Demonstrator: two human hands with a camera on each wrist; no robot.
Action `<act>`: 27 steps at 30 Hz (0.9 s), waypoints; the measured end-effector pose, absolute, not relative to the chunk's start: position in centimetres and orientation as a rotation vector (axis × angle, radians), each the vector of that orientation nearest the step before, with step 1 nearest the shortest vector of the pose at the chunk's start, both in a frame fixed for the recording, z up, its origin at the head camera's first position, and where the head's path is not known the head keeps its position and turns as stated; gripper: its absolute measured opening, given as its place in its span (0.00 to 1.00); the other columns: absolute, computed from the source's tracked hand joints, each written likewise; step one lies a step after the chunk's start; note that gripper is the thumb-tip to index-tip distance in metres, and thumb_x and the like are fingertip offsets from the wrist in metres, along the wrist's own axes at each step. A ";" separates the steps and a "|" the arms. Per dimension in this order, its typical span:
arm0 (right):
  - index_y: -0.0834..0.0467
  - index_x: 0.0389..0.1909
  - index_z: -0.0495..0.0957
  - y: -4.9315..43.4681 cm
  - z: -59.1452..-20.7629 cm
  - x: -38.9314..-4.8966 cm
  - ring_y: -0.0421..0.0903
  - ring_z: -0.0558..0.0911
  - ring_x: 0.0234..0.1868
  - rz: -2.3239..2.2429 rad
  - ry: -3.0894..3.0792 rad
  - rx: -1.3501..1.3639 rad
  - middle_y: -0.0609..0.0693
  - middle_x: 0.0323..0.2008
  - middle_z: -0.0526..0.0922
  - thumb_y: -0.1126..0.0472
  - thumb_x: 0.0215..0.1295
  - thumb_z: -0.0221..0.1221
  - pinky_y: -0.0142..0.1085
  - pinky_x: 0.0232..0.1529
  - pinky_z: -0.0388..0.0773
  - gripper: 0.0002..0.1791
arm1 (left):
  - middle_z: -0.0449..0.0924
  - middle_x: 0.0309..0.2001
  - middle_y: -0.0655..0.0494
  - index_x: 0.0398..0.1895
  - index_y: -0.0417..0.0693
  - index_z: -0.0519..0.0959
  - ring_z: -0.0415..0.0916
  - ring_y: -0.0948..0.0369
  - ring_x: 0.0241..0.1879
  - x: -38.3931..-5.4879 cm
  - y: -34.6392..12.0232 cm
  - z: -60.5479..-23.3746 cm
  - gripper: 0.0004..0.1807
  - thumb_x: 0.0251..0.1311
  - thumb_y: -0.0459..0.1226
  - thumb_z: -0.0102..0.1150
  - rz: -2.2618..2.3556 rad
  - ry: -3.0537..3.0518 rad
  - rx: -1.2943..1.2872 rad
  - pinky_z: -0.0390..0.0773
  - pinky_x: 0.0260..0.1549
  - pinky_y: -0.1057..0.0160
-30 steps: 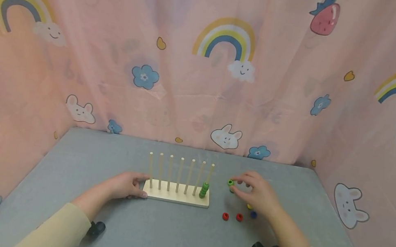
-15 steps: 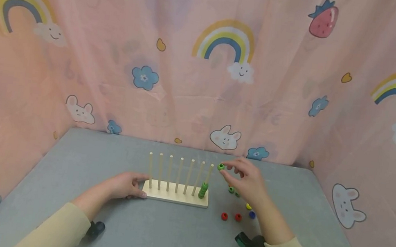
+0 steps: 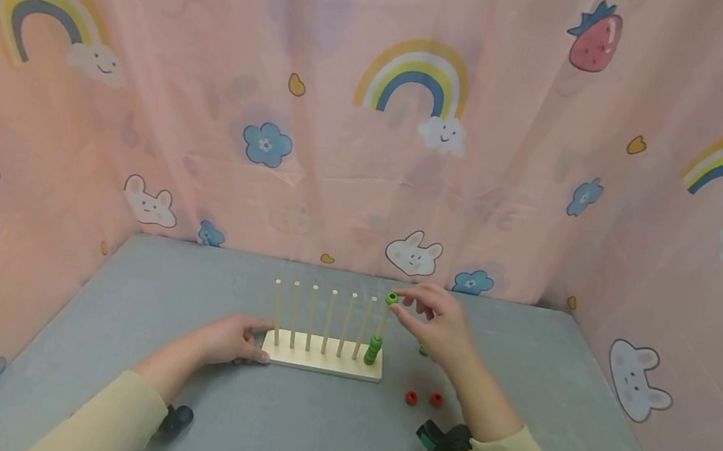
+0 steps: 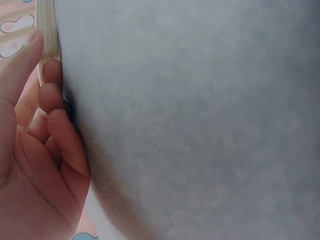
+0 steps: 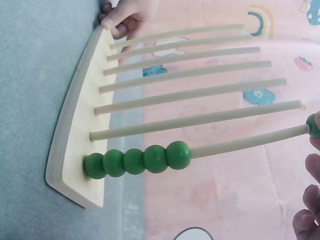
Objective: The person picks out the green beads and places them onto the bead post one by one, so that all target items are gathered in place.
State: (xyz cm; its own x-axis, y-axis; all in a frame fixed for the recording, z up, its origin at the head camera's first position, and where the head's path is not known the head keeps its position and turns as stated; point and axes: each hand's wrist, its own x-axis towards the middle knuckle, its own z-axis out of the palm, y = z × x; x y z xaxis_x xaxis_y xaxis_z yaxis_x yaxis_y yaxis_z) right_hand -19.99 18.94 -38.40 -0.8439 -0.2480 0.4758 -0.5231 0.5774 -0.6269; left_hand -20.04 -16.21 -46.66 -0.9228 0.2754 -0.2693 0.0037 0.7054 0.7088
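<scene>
A pale wooden peg board with a row of several upright pegs stands on the table. Its rightmost peg carries a stack of several green beads at the bottom. My left hand grips the board's left end between thumb and fingers; in the left wrist view the thumb and fingers lie along that end. My right hand pinches one green bead between thumb and forefinger, right at the top of the rightmost peg. In the right wrist view that bead meets the peg's tip.
Two red beads lie on the grey table to the right of the board. Another green bead shows partly behind my right hand. A pink patterned curtain rises around the table's back and sides.
My right hand has lifted the green bead from beside the loose beads and moved it left to the top of the rightmost peg. The left hand and board have stayed put.
</scene>
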 end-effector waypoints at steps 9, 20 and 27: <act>0.54 0.44 0.87 18.9 -39.0 -20.0 0.47 0.71 0.31 1.112 -2.497 0.643 0.46 0.34 0.79 0.58 0.61 0.70 0.34 0.30 0.67 0.11 | 0.71 0.17 0.58 0.66 0.48 0.74 0.64 0.63 0.16 -20.1 -16.2 -46.7 0.36 0.52 0.42 0.75 1.067 2.545 0.235 0.64 0.19 0.63; 0.53 0.43 0.87 19.1 -40.3 -20.0 0.51 0.73 0.34 1.126 -2.562 0.611 0.43 0.34 0.79 0.58 0.60 0.70 0.34 0.32 0.69 0.11 | 0.71 0.17 0.59 0.67 0.47 0.74 0.64 0.64 0.16 -20.0 -16.3 -46.5 0.37 0.52 0.42 0.75 1.069 2.543 0.253 0.65 0.19 0.64; 0.53 0.41 0.87 19.2 -41.8 -20.0 0.47 0.73 0.35 1.102 -2.595 0.638 0.43 0.34 0.79 0.59 0.58 0.71 0.34 0.34 0.71 0.10 | 0.70 0.16 0.58 0.67 0.46 0.74 0.63 0.63 0.16 -20.0 -16.2 -46.5 0.37 0.52 0.42 0.75 1.069 2.548 0.260 0.65 0.19 0.64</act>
State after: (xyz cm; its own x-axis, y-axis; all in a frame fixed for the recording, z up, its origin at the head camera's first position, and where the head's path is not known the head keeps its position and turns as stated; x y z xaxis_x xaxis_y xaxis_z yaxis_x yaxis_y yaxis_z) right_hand -20.01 19.25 -41.79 -0.8726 -0.2954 0.3890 -0.4850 0.6179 -0.6189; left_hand -19.98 -16.23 -46.49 -0.9166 0.3042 -0.2594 0.0280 0.6961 0.7174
